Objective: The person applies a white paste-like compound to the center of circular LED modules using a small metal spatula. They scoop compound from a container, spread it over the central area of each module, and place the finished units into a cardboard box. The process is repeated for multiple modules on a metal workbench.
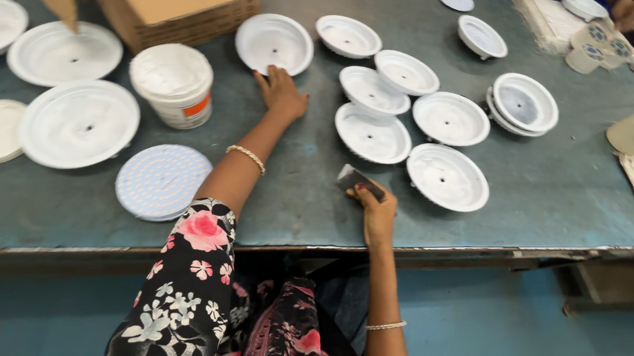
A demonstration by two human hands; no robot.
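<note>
My left hand (282,93) lies on the grey-blue table (308,199), fingers reaching toward a white round dish-shaped housing (274,42) just beyond it. It holds nothing. My right hand (375,209) is near the table's front edge and grips a small flat dark scraper-like piece (357,180). Just past that hand sit two more white housings (372,134) (447,176). Several further white housings are spread over the middle and right of the table.
A white plastic tub (174,83) stands left of my left hand, with a cardboard box (174,1) behind it. A round dotted disc stack (161,182) lies front left among large white dishes (78,122). Another person's hand (626,12) works at far right.
</note>
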